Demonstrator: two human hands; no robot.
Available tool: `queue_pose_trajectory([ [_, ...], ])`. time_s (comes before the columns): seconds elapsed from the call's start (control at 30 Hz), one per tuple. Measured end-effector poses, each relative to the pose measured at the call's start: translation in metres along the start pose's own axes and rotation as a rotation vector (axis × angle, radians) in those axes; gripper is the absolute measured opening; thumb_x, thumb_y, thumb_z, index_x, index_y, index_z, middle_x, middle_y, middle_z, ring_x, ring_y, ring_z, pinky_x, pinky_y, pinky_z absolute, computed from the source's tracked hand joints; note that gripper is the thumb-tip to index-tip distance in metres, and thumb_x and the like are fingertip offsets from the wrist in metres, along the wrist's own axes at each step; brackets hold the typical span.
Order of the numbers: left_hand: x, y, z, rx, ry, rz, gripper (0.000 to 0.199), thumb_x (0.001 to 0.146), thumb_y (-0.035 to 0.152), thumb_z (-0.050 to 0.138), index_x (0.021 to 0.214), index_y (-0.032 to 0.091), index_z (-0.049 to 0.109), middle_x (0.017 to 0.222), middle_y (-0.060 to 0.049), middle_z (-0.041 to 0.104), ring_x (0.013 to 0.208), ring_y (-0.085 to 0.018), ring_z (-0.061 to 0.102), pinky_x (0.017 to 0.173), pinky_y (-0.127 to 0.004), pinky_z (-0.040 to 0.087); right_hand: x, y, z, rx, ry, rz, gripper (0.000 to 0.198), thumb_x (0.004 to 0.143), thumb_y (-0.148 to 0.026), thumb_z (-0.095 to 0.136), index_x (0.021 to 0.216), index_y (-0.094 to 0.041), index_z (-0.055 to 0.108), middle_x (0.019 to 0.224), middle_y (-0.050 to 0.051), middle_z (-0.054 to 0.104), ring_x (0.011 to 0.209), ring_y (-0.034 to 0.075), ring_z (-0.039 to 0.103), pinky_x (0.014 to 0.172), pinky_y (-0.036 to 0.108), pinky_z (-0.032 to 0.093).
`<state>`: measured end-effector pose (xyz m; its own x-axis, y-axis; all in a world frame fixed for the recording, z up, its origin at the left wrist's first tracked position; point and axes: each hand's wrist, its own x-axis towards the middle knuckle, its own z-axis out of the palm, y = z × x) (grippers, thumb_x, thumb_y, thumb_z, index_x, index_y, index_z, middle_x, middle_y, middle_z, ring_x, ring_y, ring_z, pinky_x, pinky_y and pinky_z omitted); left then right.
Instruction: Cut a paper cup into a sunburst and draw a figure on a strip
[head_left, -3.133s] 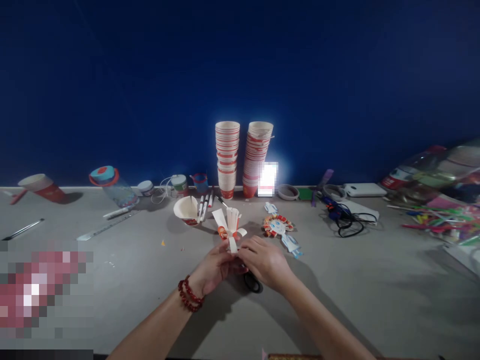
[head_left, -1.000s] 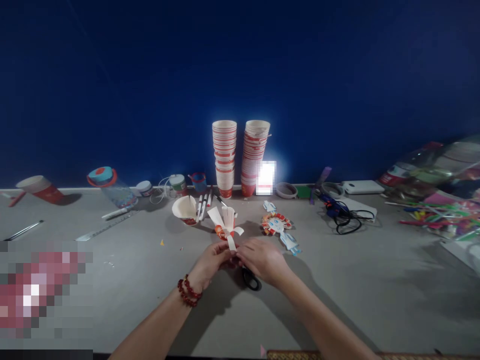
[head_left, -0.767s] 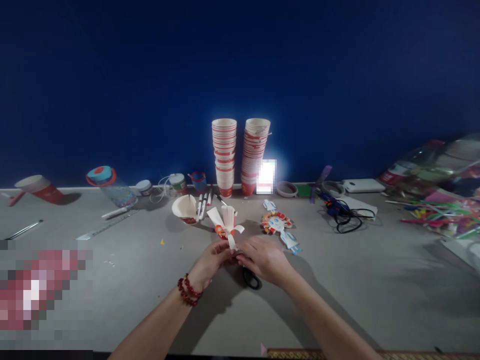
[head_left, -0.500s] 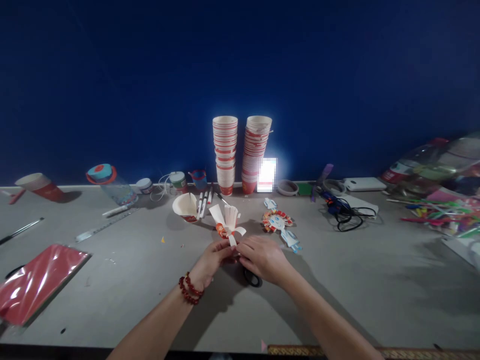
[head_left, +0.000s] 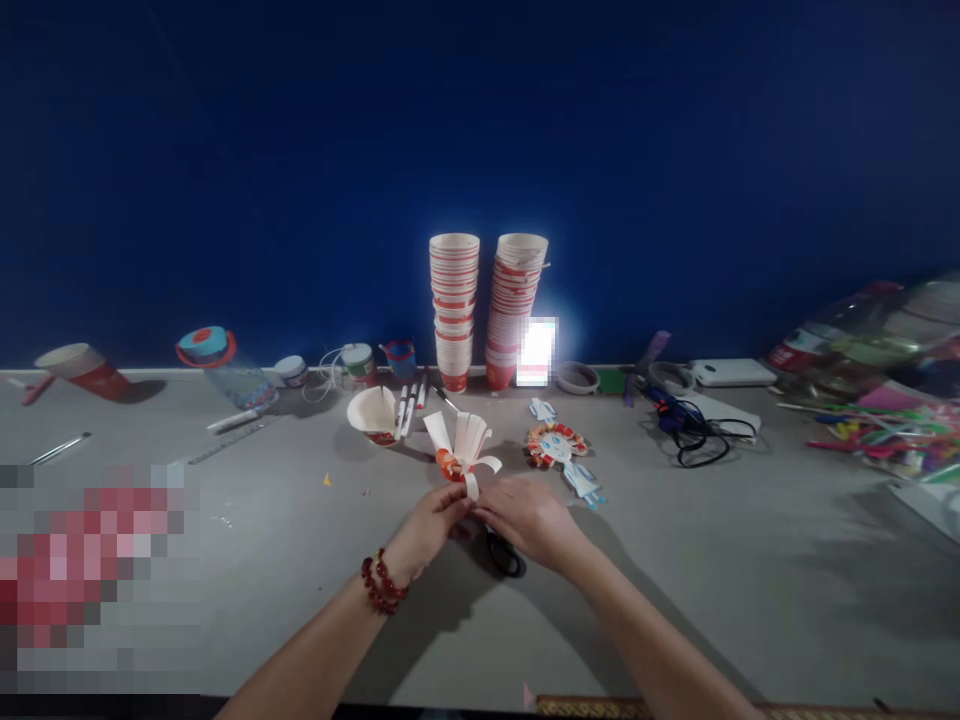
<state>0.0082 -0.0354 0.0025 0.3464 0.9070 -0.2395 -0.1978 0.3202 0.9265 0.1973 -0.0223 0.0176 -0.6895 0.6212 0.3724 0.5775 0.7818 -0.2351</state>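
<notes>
Between my hands is a paper cup (head_left: pixel 470 440) cut into strips, white inside with red and orange outside, its strips fanned outward. My left hand (head_left: pixel 435 520) is closed on its near side, thumb and fingers pinching a strip. My right hand (head_left: pixel 529 515) bends its fingers around the near right strips; the fingertips are partly hidden. Dark scissors handles (head_left: pixel 505 556) lie on the table just under my right hand. To the right lies a round paper face (head_left: pixel 556 446) with a red-orange fringe, touching a white and blue cutout (head_left: pixel 582 482).
Two tall stacks of paper cups (head_left: pixel 454 310) stand against the blue wall. A cut cup (head_left: pixel 373 415) and several markers (head_left: pixel 409 408) lie left of centre. Further right are a glue gun (head_left: pixel 664 400) with its black cord, a white power bank (head_left: pixel 731 372) and colourful sticks (head_left: pixel 877 430).
Both hands stay on the cut cup. My right fingers have shifted slightly along the near strip, and the whole view has moved a little.
</notes>
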Motion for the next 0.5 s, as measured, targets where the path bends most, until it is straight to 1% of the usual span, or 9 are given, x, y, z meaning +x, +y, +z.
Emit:
queue_pose_trajectory([
  [0.1, 0.0, -0.005, 0.001, 0.05, -0.006, 0.032, 0.037, 0.074, 0.048, 0.075, 0.093, 0.016, 0.075, 0.085, -0.007, 0.069, 0.073, -0.017, 0.058, 0.058, -0.024, 0.043, 0.001, -0.002, -0.002, 0.001, -0.048, 0.046, 0.029, 0.102, -0.031, 0.043, 0.089, -0.019, 0.066, 0.082, 0.007, 0.071, 0.08, 0.018, 0.064, 0.068, 0.026, 0.042],
  [0.23, 0.0, -0.01, 0.002, 0.091, -0.013, 0.057, 0.036, 0.075, 0.049, 0.074, 0.087, 0.015, 0.071, 0.083, -0.006, 0.066, 0.067, -0.014, 0.054, 0.057, -0.024, 0.044, 0.002, -0.002, -0.006, 0.051, -0.102, 0.119, 0.017, 0.096, -0.026, 0.053, 0.085, -0.02, 0.064, 0.082, 0.004, 0.072, 0.078, 0.018, 0.065, 0.065, 0.026, 0.04],
  [0.37, -0.002, -0.01, 0.002, 0.102, -0.015, 0.076, 0.036, 0.078, 0.051, 0.072, 0.089, 0.018, 0.063, 0.08, -0.004, 0.066, 0.068, -0.016, 0.058, 0.058, -0.025, 0.044, 0.002, 0.0, -0.009, 0.175, -0.112, 0.207, 0.007, 0.091, -0.022, 0.061, 0.086, -0.021, 0.065, 0.081, 0.0, 0.073, 0.074, 0.016, 0.066, 0.062, 0.023, 0.037],
  [0.5, -0.004, -0.007, 0.003, 0.131, -0.07, 0.076, 0.034, 0.083, 0.05, 0.067, 0.09, 0.019, 0.057, 0.081, -0.007, 0.069, 0.074, -0.02, 0.064, 0.061, -0.028, 0.047, 0.002, 0.001, -0.012, 0.233, -0.13, 0.29, 0.01, 0.089, -0.023, 0.064, 0.08, -0.021, 0.065, 0.075, -0.001, 0.072, 0.067, 0.015, 0.065, 0.057, 0.022, 0.034],
])
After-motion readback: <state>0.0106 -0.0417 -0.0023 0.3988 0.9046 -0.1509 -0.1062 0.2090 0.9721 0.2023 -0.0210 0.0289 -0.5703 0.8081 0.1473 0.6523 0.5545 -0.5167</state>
